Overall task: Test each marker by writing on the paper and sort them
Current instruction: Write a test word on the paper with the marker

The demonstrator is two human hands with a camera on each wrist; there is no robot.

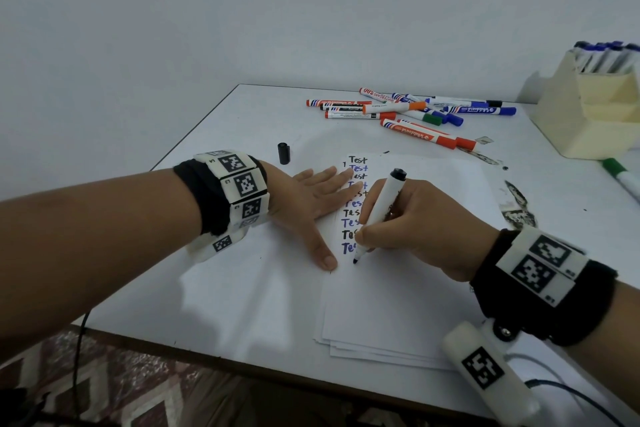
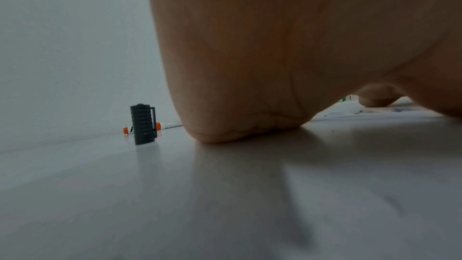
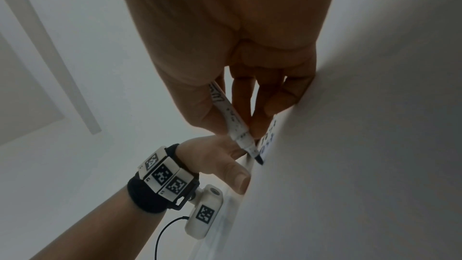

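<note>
Just below the last blue "Test" on the stack of white paper sheets [image 1: 408, 295], the black felt tip of the white-barrelled whiteboard marker [image 1: 382, 204] sits at, or a hair above, the page — I cannot tell which. Its long axis slants up and away from the tip, the black rear end highest. The right hand [image 1: 412, 225] grips the barrel, fingers curled round it low down, so the next stroke looks to be this hand's. The left hand [image 1: 311, 198] lies flat with straight fingers pressing the sheet's left edge, thumb just beside the tip. Well apart to the upper left, the ribbed black marker cap [image 1: 283, 153] stands upright on the white table [image 1: 221, 288] — nearer the left hand. Farther back lie the loose pile of capped markers [image 1: 408, 111] and the cream plastic organiser [image 1: 588, 114].
</note>
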